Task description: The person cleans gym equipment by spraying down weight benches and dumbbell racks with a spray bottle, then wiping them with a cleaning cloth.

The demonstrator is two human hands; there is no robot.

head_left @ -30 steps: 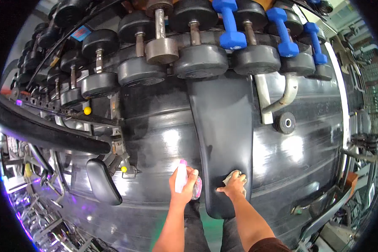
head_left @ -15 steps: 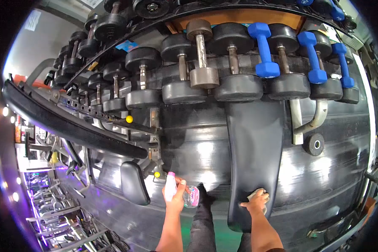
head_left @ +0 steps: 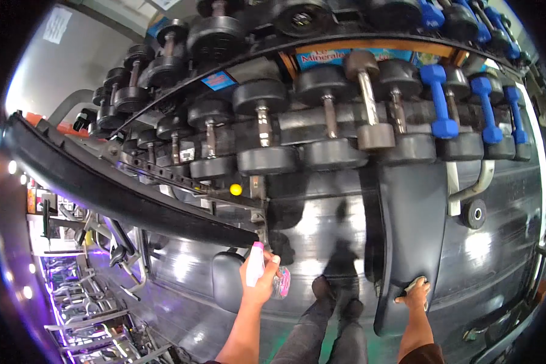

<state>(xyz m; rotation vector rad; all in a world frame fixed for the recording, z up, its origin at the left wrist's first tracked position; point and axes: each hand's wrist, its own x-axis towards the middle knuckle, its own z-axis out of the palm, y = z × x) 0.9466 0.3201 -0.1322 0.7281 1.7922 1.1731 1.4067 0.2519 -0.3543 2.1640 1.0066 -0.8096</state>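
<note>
Head view: our left hand [head_left: 263, 284] grips one spray bottle [head_left: 254, 269], pink tip [head_left: 258, 245] pointing ahead; our right hand [head_left: 415, 294] presses one cloth [head_left: 412, 283] on one long black bench [head_left: 409, 224], running longways from us toward the dumbbells [head_left: 337, 153]

From where I stand, 1 name is readable: "Le Minerale", on a blue printed panel [head_left: 321, 57] behind the dumbbells [head_left: 262, 96]. Print on the bottle's [head_left: 256, 266] pink label [head_left: 285, 283] and the white sheet [head_left: 56, 27] high at left is too blurred.
</note>
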